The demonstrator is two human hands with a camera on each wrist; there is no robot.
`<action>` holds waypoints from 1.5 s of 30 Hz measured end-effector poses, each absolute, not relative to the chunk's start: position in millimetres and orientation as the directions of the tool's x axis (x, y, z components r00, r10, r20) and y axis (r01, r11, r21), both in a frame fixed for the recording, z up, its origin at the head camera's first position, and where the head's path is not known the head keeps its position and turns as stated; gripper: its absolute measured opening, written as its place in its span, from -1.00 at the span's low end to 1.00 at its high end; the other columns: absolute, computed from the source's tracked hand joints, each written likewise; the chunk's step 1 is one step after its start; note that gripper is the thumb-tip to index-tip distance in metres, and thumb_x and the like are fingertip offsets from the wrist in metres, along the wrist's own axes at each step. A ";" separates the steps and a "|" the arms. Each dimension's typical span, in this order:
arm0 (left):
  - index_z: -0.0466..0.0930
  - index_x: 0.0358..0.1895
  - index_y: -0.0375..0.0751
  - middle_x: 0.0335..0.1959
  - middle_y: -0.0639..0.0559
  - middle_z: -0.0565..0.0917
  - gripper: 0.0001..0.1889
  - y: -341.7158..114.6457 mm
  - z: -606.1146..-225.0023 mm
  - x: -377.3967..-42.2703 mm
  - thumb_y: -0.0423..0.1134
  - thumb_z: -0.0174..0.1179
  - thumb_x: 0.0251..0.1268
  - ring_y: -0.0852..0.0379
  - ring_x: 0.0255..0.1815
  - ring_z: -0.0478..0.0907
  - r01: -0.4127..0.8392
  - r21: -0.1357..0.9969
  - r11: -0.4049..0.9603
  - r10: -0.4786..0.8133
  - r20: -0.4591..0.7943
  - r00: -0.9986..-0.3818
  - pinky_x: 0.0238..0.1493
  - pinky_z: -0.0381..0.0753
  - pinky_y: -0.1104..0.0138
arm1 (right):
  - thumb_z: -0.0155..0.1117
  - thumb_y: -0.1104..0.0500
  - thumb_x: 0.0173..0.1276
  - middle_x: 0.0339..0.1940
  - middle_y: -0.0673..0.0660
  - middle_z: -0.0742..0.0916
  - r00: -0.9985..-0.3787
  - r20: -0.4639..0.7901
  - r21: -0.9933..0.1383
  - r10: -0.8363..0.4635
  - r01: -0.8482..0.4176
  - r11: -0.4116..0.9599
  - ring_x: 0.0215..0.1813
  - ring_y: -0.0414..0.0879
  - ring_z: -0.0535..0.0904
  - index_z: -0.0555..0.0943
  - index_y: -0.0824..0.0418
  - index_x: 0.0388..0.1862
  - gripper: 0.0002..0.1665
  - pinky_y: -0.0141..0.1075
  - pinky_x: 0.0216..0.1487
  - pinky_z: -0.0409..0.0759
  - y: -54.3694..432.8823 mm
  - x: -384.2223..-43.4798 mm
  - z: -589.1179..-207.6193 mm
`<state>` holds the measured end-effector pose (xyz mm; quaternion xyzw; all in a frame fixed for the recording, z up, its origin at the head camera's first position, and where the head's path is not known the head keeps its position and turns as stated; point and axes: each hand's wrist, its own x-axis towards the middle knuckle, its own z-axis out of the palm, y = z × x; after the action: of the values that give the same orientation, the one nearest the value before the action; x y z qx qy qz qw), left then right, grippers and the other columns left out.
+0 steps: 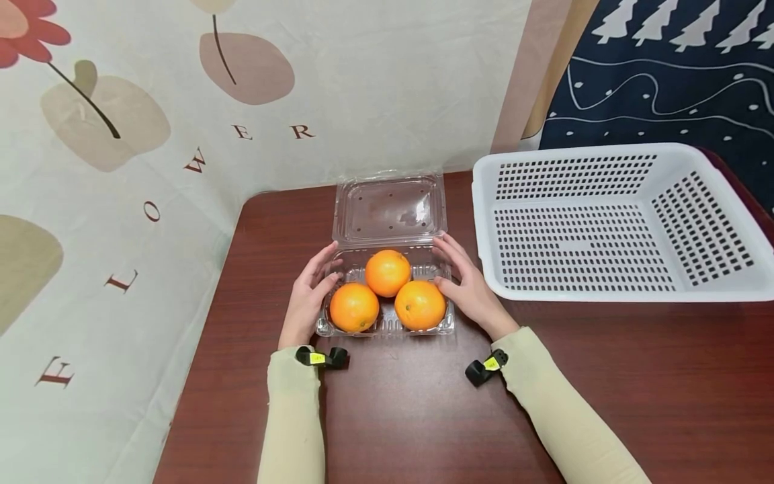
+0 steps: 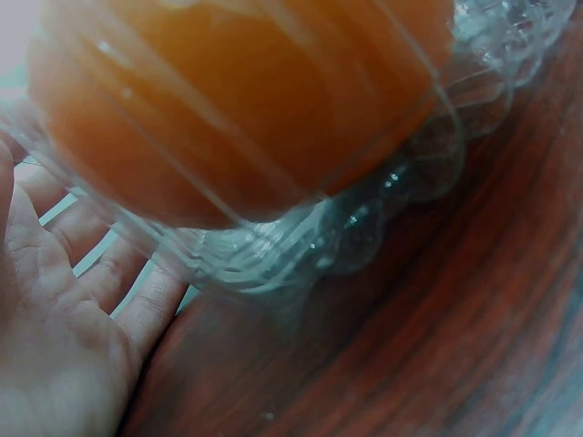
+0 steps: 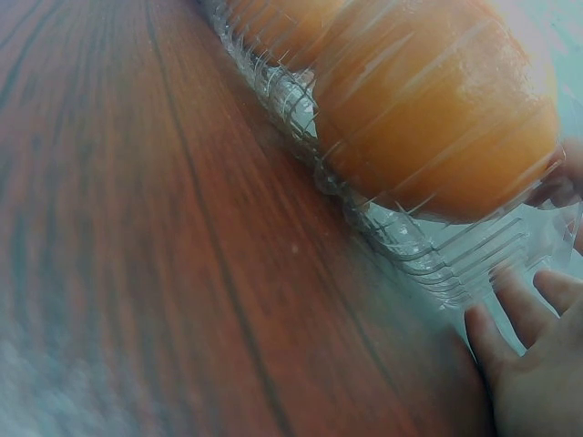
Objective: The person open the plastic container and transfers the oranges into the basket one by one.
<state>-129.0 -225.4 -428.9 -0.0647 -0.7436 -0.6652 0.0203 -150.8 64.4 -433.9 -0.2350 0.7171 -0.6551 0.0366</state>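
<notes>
Clear clamshell (image 1: 387,328) sits on a reddish-brown wood-grain table (image 1: 399,417), three oranges (image 1: 388,273) inside it. Left hand (image 1: 307,289) and right hand (image 1: 474,290) flank its sides, fingers extended, unclenched. Its lid (image 1: 390,205) is open behind it. Right of it stands a white perforated basket (image 1: 605,294); beyond it rises flower-printed white cloth (image 1: 387,87), and far right, navy tree-patterned fabric (image 1: 659,81).

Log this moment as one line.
clear rectangular plastic box: lid open | three round oranges: inside | left grip: at box's left side | right grip: at box's right side
</notes>
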 end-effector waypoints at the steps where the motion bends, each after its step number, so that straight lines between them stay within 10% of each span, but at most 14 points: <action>1: 0.18 0.32 -0.16 0.30 -0.06 0.24 -0.47 -225.6 -428.9 -129.1 -0.48 -0.04 0.26 -0.12 0.22 0.23 0.125 0.986 0.106 0.069 0.118 -0.991 0.15 0.33 0.17 | 0.06 0.47 0.15 0.41 0.19 0.05 -0.887 0.256 -0.957 -0.385 -0.289 0.030 0.29 0.15 0.21 0.15 0.28 0.34 -0.26 0.05 0.25 0.13 64.3 -150.9 -433.7; 45: 0.19 0.31 -0.15 0.29 -0.02 0.26 -0.48 -223.8 -426.2 -127.9 -0.47 -0.05 0.27 -0.10 0.23 0.23 0.086 0.990 0.114 0.051 0.081 -0.995 0.18 0.30 0.15 | 0.07 0.44 0.18 0.42 0.17 0.05 -0.889 0.244 -0.958 -0.387 -0.284 0.047 0.29 0.13 0.22 0.17 0.28 0.33 -0.30 0.03 0.27 0.11 64.9 -150.7 -433.9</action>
<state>-127.9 -223.8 -426.2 -0.0460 -0.7463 -0.6639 0.0134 -150.7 64.9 -433.9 -0.2321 0.7224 -0.6502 0.0397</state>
